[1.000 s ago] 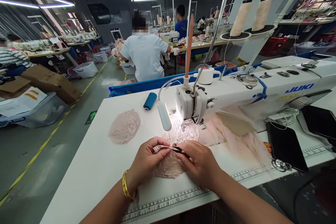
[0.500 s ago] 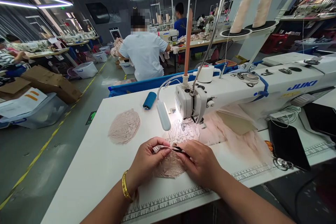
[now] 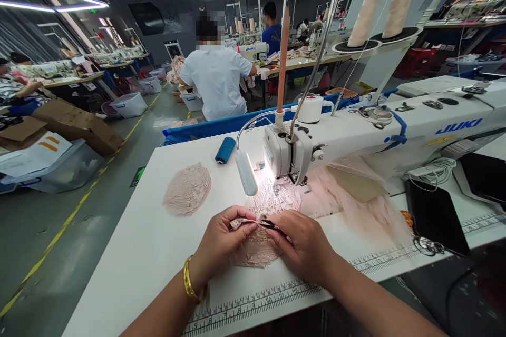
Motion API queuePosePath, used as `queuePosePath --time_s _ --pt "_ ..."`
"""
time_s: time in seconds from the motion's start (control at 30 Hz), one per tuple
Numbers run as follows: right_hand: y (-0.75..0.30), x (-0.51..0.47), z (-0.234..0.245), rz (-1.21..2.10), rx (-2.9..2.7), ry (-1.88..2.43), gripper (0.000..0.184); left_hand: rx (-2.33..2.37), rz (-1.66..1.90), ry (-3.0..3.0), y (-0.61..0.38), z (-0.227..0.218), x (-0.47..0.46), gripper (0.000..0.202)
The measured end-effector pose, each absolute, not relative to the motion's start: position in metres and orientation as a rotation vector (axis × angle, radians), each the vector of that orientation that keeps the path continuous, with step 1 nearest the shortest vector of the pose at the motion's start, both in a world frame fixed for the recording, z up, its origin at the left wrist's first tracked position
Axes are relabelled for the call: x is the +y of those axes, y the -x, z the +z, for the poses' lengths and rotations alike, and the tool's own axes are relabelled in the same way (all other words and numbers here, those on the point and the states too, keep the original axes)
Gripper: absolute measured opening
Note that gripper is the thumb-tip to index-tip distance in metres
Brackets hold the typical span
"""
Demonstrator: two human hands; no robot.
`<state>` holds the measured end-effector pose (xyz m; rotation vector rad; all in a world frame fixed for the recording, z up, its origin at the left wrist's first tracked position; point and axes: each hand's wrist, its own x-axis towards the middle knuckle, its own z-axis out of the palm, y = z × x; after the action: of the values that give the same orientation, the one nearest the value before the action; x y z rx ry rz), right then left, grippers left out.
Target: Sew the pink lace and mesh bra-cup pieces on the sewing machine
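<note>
L hand [image 3: 227, 237], a smooth gold-coloured metal bracelet [image 3: 190, 277] on its wrist, has thumb & fingertips clamped on a narrow pale-pink lace edge [image 3: 239, 222]. R hand [image 3: 302, 242] opp. it, thumb & fingers closed round a small pair of black metal snips [image 3: 271, 225] — tips pointing L, right at the lace edge btwn the two hands. Can't tell if blades touch it or are fully together.

Under both hands: a pale-pink patterned lace panel [image 3: 256, 253], flat on the white worktable w/ printed ruler marks [image 3: 130, 253], running up to the needle area of a white JUKI sewing machine w/ blue lettering [image 3: 348, 131]. Can't tell if the pinched edge is part of that panel. A slim white lamp on a bendy metal neck [image 3: 245, 172] lights the spot.

Also on table: a separate roundish pale-pink lace piece [image 3: 187, 189], far L, well apart from hands; a teal thread spool on its side [image 3: 225, 150], nr lamp; sheer peach-pink fabric [image 3: 324, 192] R of the panel; a flat black rectangular device [image 3: 437, 216] farther R — metal keys [image 3: 429, 245] by its near end.
</note>
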<state>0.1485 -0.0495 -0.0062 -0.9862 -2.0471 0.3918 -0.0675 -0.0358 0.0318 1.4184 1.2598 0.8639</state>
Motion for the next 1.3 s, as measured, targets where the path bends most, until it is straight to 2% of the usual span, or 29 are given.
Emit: queuePosePath --time_s 0.47,1.0,1.3 --pt "-0.1453 -0.0498 -0.0033 0.297 -2.082 0.972 0.014 1.263 0.829 -1.447 0.0659 0.0330 -0.0372 0.021" --pt "-0.1415 -0.0524 -0.0011 0.153 -2.125 0.891 0.020 1.167 0.688 -1.369 0.0669 0.0335 -0.0371 0.030" --pt "-0.1441 -0.0542 -0.0044 0.300 -2.099 0.883 0.018 1.129 0.682 -1.386 0.0677 0.0336 -0.0382 0.029"
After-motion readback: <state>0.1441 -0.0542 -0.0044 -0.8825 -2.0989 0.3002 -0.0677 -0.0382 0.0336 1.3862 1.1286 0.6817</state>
